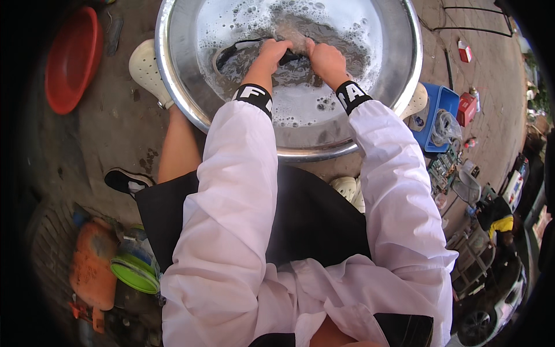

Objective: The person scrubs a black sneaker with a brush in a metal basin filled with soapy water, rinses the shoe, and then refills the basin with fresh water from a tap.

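Note:
Before me stands a wide metal basin [399, 65] of murky, foamy water [303, 104]. My left hand [272, 54] grips a black item with a pale edge [238, 44], possibly a shoe, which lies partly under the water and curves off to the left. Close by on the right, my right hand [328, 60] is curled with its thumb up, against the item's dark part. Its fingers are partly hidden, but it seems to hold the same item. A blurred, brownish patch, perhaps splashing water, shows between and beyond both hands.
A red plastic basin [73, 60] stands at left. On the ground lies a black shoe [128, 181]. At right are a blue plastic bin [446, 102] with a clear bag and a red box [467, 108]. An orange tank [93, 264] and a green lid [134, 274] sit lower left.

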Demonstrator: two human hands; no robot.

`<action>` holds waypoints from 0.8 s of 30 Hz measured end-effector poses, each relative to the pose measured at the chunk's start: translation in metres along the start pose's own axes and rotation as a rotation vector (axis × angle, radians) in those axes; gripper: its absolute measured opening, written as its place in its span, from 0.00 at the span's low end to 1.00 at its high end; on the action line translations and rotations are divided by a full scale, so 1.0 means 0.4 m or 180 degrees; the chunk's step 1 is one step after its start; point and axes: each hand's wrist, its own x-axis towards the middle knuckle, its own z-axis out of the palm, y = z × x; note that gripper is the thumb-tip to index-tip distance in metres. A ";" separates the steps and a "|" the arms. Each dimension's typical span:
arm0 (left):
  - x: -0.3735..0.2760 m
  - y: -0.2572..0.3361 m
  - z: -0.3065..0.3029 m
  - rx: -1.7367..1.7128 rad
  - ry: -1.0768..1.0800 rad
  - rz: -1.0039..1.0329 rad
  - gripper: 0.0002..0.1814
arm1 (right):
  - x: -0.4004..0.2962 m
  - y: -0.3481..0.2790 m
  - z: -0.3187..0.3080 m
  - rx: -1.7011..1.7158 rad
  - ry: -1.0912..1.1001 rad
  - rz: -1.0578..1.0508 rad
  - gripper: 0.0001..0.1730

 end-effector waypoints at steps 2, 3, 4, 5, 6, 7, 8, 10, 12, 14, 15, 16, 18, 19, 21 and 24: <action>-0.001 -0.002 -0.011 -0.1068 -0.0426 -0.0039 0.16 | 0.019 0.008 0.023 0.0025 0.0151 -0.0048 0.33; -0.005 -0.010 -0.015 -0.1608 -0.0629 -0.0104 0.14 | 0.022 0.035 0.027 -0.0095 0.0207 -0.0101 0.34; -0.008 -0.012 -0.018 -0.1806 -0.0599 -0.0212 0.13 | 0.015 0.064 0.007 -0.0262 0.0182 -0.0133 0.34; -0.005 -0.007 -0.021 -0.1410 -0.0003 -0.0191 0.17 | 0.013 0.098 -0.019 -0.0432 0.0156 -0.0167 0.35; 0.028 -0.033 -0.036 -0.1487 0.0082 -0.0190 0.21 | 0.019 0.124 -0.024 -0.0459 0.0092 -0.0195 0.36; 0.050 -0.030 -0.035 -0.1549 0.0113 -0.0165 0.24 | 0.018 0.132 -0.035 -0.0466 -0.0026 -0.0070 0.36; 0.054 -0.051 -0.040 -0.1771 0.0052 -0.0141 0.27 | 0.002 0.111 -0.014 -0.0318 -0.0008 0.0032 0.36; 0.025 -0.029 -0.016 -0.2184 -0.0194 -0.0064 0.33 | -0.035 0.040 0.027 -0.0116 0.0026 0.0247 0.36; 0.049 -0.031 -0.024 -0.1541 0.0006 -0.0309 0.35 | -0.045 0.009 0.052 -0.0008 -0.0080 0.0251 0.36; -0.043 0.044 0.034 -0.1060 0.0167 -0.0538 0.38 | -0.032 0.086 0.041 -0.0157 0.0040 0.0255 0.35; -0.047 0.042 0.009 -0.1171 0.0196 -0.0419 0.38 | -0.024 0.111 0.016 -0.0211 0.0133 0.0068 0.34; -0.031 0.023 -0.008 -0.1293 0.0226 -0.0329 0.38 | -0.010 0.128 -0.007 -0.0293 0.0044 -0.0004 0.34; 0.016 -0.022 -0.028 -0.1561 0.0272 -0.0156 0.39 | -0.015 0.090 -0.008 -0.0156 -0.0184 0.0022 0.35; 0.044 -0.047 -0.033 -0.1752 0.0032 -0.0196 0.39 | -0.024 0.057 0.024 0.0010 -0.0130 0.0089 0.36; 0.109 -0.060 -0.039 -0.2065 -0.0519 -0.0204 0.39 | -0.036 -0.008 0.085 0.0343 -0.0058 -0.0028 0.36; 0.028 -0.005 -0.001 -0.2022 -0.0613 -0.0223 0.42 | -0.037 -0.004 0.081 0.0261 0.0129 0.0091 0.33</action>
